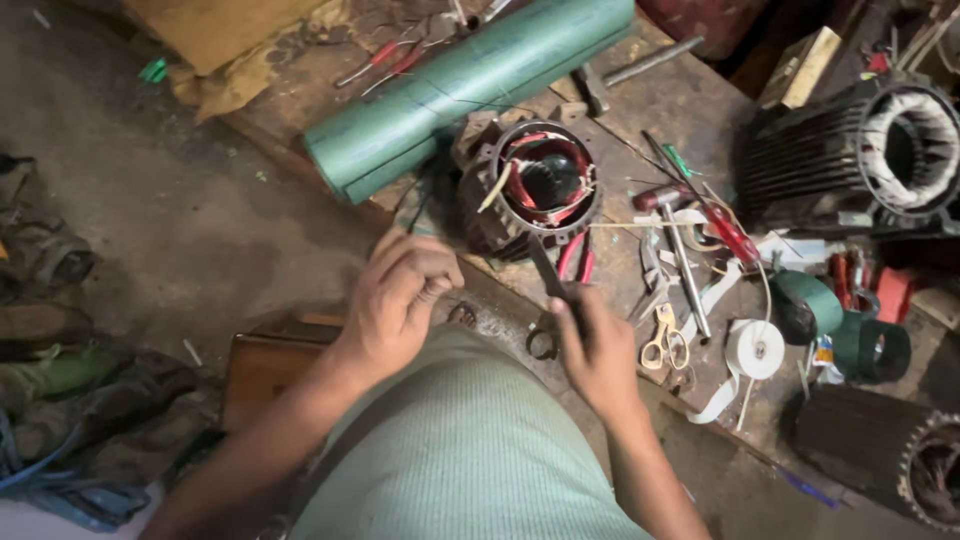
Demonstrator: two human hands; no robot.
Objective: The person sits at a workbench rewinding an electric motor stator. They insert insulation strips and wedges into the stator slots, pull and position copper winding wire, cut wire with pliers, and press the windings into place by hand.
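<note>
A small motor stator [535,185] with red copper windings stands on the wooden workbench [620,120], its open end facing up. My left hand [400,300] is curled into a loose fist just left of it, fingers pinched on something thin that I cannot make out. My right hand [598,350] grips the handle of dark scissors [548,300] whose blades point up toward the stator's lower rim. A thin pale stick [640,224] lies to the right of the stator.
A rolled green sheet [470,85] lies behind the stator. At right are a large finned stator [860,150], a white tape roll [755,348], green tape rolls [860,340], yellow-handled scissors [664,338], a hammer [685,270] and screwdrivers. A wooden box [265,370] sits lower left.
</note>
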